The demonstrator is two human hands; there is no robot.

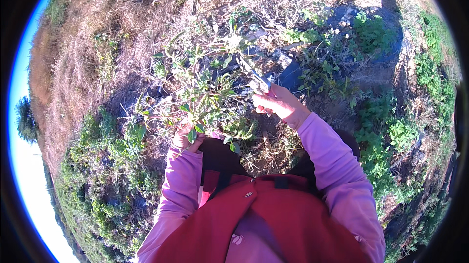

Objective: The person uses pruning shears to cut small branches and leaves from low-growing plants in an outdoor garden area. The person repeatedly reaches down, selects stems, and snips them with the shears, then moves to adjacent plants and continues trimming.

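My left hand [187, 139] is closed around the stems of a leafy plant [199, 96] with reddish stalks and green seed spikes. The plant's branches spread out above and to the right of that hand, and some leaves cover its fingers. My right hand [280, 103] grips a hand cutting tool [258, 78] with a metal blade; a bit of red handle shows at the grip. The tool slants up and left, its tip near the plant's right side. Glare and foliage make it hard to tell whether the blade touches any stem.
Dark plastic mulch film [289, 74] shows through the growth beyond my right hand. Green low plants [379, 145] grow along the right, and more foliage [106, 189] fills the lower left. Dry grass [91, 43] covers the upper left. My dark-trousered knee [221, 155] is close to my left hand.
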